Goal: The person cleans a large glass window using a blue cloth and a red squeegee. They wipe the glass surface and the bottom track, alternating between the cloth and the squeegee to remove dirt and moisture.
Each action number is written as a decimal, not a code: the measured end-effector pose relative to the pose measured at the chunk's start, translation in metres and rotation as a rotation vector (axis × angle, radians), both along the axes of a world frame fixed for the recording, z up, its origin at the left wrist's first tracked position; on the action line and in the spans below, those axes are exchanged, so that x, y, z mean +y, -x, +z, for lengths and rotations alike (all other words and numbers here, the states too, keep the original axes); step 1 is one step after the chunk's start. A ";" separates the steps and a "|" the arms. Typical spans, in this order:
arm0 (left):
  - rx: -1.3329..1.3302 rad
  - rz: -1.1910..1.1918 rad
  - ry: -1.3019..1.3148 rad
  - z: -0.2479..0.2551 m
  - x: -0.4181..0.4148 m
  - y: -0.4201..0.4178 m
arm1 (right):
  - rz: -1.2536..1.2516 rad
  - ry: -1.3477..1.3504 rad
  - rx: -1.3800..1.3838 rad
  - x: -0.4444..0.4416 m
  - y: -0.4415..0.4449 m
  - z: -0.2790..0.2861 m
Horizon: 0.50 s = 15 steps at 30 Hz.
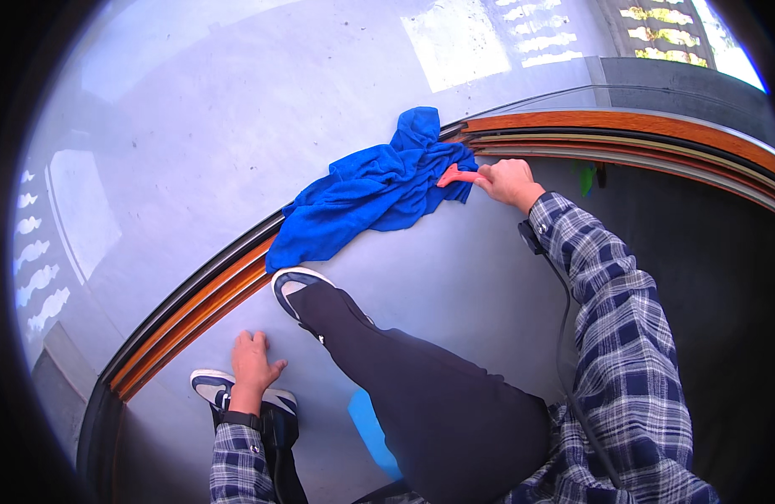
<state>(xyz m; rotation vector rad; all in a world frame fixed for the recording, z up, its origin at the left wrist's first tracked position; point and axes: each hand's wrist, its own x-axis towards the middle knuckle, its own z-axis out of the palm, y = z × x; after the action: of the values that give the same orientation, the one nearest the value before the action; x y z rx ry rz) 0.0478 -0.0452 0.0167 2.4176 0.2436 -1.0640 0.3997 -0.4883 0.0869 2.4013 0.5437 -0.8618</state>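
Note:
My right hand is closed around the handle of a small red plastic tool, which looks like a scraper. Its wide head lies against the right end of a crumpled blue cloth. That cloth is draped along a door track with orange-brown grooves and a dark outer rail, hiding its middle stretch. Above my left shoe, my left hand is bare of any object, its thumb and fingers spread. Whether it touches the floor I cannot tell.
Stacked wood-framed door panels stand at the right end of the track. My other shoe is against the cloth's lower left corner. A light-blue object lies partly under my leg. Something green shows beside the panels. A black cable hangs along my right arm.

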 end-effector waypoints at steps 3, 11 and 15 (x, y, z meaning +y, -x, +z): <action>-0.005 -0.002 0.010 0.001 0.000 -0.003 | -0.023 0.058 -0.073 -0.010 -0.005 0.005; -0.018 -0.007 0.017 0.002 -0.001 -0.003 | -0.198 0.067 -0.172 -0.032 -0.016 -0.015; -0.019 -0.003 0.009 0.001 -0.003 -0.004 | -0.183 -0.075 0.004 -0.037 -0.020 0.000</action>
<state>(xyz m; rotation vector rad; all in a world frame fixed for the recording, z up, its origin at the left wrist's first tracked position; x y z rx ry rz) 0.0516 -0.0485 0.0173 2.4200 0.2285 -1.0402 0.4192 -0.5257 0.0865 2.5481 0.3677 -0.9376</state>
